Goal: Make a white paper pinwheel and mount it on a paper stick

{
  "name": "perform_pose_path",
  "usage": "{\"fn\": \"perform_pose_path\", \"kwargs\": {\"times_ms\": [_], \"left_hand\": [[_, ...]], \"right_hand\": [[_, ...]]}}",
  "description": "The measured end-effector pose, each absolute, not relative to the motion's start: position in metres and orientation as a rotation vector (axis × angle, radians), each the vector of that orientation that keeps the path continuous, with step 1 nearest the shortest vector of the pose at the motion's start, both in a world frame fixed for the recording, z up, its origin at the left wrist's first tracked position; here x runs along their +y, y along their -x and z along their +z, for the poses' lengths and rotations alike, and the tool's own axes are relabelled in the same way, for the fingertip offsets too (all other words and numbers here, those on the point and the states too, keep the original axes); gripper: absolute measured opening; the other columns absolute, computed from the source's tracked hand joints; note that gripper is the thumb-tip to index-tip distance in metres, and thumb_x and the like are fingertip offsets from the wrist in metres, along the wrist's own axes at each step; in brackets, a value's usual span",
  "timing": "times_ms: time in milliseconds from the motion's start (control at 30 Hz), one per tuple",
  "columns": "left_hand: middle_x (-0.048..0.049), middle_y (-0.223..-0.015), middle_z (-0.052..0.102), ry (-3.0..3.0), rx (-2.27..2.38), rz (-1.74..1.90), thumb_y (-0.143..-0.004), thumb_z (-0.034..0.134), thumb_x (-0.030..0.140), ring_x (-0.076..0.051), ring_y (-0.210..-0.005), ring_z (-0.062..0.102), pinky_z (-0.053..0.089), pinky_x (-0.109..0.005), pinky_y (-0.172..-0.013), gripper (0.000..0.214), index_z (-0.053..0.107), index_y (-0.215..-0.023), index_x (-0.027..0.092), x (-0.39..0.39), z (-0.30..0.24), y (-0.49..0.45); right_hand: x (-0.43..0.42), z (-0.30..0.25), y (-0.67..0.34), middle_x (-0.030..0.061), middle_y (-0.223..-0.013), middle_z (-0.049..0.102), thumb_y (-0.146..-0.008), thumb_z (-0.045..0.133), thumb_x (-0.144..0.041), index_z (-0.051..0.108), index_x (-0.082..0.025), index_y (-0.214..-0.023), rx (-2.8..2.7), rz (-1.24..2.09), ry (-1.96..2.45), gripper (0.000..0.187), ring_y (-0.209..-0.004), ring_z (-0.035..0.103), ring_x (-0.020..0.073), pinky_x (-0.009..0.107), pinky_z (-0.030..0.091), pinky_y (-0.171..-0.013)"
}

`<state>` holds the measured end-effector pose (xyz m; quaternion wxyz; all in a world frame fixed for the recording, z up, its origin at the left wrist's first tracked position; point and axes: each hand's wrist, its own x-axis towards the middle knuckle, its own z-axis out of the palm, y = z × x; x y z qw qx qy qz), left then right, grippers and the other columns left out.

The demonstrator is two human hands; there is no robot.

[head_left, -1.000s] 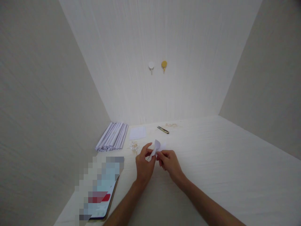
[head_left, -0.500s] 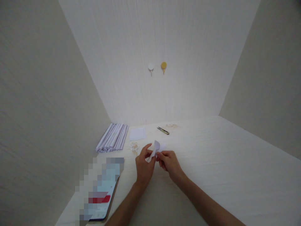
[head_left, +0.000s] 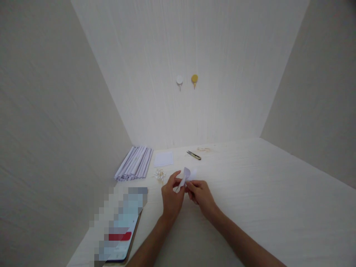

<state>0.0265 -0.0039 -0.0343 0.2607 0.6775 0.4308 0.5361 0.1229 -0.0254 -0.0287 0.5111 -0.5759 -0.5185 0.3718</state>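
Both of my hands pinch a small folded piece of white paper (head_left: pixel 185 175) just above the white table (head_left: pixel 250 193). My left hand (head_left: pixel 171 196) grips its lower left part between thumb and fingers. My right hand (head_left: pixel 200 194) holds its right side, fingers curled tight. The paper's upper flap curls up between the two hands.
A stack of long white paper strips (head_left: pixel 134 163) lies at the left by the wall. Behind my hands lie a white paper square (head_left: pixel 163 159), a small pale-gold cluster (head_left: pixel 160 175) and small snips (head_left: pixel 194 155). A phone (head_left: pixel 121 230) lies at the near left. Two hooks (head_left: pixel 187 80) hang on the back wall.
My hands and the paper stay almost in the same place; the fingers shift only slightly on the fold.
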Motion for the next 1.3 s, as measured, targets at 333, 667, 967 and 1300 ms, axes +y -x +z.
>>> {"fn": "perform_pose_path", "kwargs": {"times_ms": [333, 667, 967, 1300], "left_hand": [[0.003, -0.063, 0.06, -1.821, 1.153, 1.449, -0.06, 0.052, 0.008, -0.011, -0.06, 0.057, 0.047, -0.026, -0.068, 0.038, 0.052, -0.096, 0.018, -0.002, -0.033, -0.024], [0.0017, -0.06, 0.06, -1.571, 1.094, 1.443, -0.063, 0.054, 0.014, -0.011, -0.059, 0.058, 0.047, -0.025, -0.063, 0.039, 0.047, -0.101, 0.014, 0.001, -0.037, -0.026], [0.0018, -0.06, 0.059, -1.501, 1.113, 1.443, -0.063, 0.055, 0.015, -0.01, -0.058, 0.057, 0.046, -0.021, -0.056, 0.037, 0.047, -0.099, 0.013, 0.001, -0.037, -0.024], [0.0014, -0.06, 0.059, -1.5, 1.109, 1.435, -0.062, 0.054, 0.014, -0.011, -0.058, 0.058, 0.046, -0.023, -0.06, 0.035, 0.048, -0.097, 0.014, -0.001, -0.036, -0.025]], "right_hand": [[-0.028, -0.027, -0.13, -0.0002, -0.047, 0.047, -0.067, 0.047, -0.023, 0.047, -0.016, -0.046, -1.359, 0.694, 1.346, 0.022, -0.045, 0.039, 0.0085, 0.021, 0.027, -0.044], [-0.015, -0.04, -0.13, -0.0073, -0.032, 0.039, -0.063, 0.048, -0.038, 0.049, -0.015, -0.048, -1.002, 1.306, 1.171, 0.028, -0.027, 0.027, 0.0033, 0.019, 0.014, -0.031], [-0.016, -0.039, -0.134, -0.0074, -0.032, 0.041, -0.061, 0.051, -0.037, 0.05, -0.014, -0.049, -0.902, 1.401, 1.093, 0.026, -0.024, 0.026, 0.0017, 0.018, 0.009, -0.029], [-0.014, -0.042, -0.134, -0.0067, -0.03, 0.042, -0.062, 0.052, -0.036, 0.051, -0.013, -0.047, -0.897, 1.444, 1.067, 0.027, -0.023, 0.029, 0.0015, 0.017, 0.011, -0.028]]}}
